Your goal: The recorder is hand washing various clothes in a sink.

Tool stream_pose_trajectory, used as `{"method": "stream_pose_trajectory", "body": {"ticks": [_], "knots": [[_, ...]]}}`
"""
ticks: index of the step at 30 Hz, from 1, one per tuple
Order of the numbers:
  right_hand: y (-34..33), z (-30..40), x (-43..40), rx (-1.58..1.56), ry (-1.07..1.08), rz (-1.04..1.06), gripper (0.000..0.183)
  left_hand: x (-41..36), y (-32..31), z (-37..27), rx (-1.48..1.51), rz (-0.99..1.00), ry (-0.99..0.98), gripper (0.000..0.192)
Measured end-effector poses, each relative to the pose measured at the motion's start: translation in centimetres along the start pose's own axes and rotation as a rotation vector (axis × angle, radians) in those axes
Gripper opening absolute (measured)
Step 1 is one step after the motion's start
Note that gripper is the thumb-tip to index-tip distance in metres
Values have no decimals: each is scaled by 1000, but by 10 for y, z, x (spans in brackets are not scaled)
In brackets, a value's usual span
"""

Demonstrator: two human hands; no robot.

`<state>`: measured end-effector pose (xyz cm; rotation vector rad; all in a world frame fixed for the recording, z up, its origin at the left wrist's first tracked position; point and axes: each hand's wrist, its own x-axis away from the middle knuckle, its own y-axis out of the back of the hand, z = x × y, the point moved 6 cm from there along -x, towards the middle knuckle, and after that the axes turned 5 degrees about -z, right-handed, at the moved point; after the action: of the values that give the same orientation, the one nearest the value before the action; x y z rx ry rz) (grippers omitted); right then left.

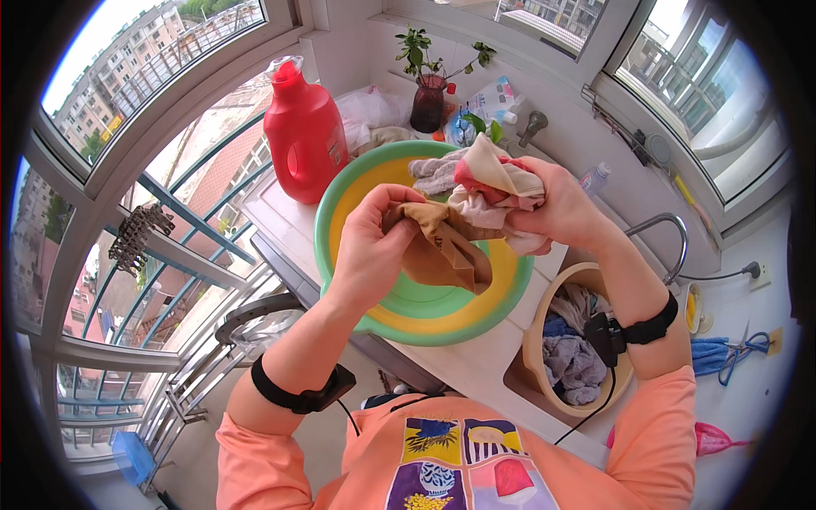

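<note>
My left hand [373, 245] pinches the edge of a brown sock [446, 255] that bears some dark lettering. The brown cloth hangs over a round green and yellow plastic basin [344, 312]. Bunched in my right hand [567, 207] is a wad of small cloth pieces [494, 182], cream, white and pinkish red, probably socks. One end of the brown fabric runs towards this wad, and where it ends is hidden. A greyish fuzzy cloth [437, 172] shows at the left of the bundle, over the basin's far side.
A red detergent jug [306, 134] stands behind the basin at left, near a plant in a dark red jar [428, 105]. At right, a beige bucket [532, 344] of wet-looking clothes sits in the sink below a curved faucet [682, 239]. Scissors [739, 350] hang on the wall.
</note>
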<state>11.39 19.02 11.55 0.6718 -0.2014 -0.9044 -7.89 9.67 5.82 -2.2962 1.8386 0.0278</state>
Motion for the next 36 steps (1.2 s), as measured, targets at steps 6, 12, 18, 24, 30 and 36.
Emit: {"method": "stream_pose_trajectory", "body": {"ticks": [6,12,18,24,30,36], "knots": [[111,14,115,-193,94,-390,47,8,-85,-65,412,87,-52,21],[172,10,259,26,-17,-508,49,57,-219,-60,450,394,87,21],[168,-66,344,216,-264,-411,44,102,-316,57,225,505,412,18],[119,-234,405,78,-583,-443,59,123,-331,197,-580,617,352,36],[30,-343,428,260,-633,-284,106,153,-365,201,-1305,813,-327,62],[37,-378,415,265,-715,-201,105,165,-369,274,-1277,1209,-106,69]]}}
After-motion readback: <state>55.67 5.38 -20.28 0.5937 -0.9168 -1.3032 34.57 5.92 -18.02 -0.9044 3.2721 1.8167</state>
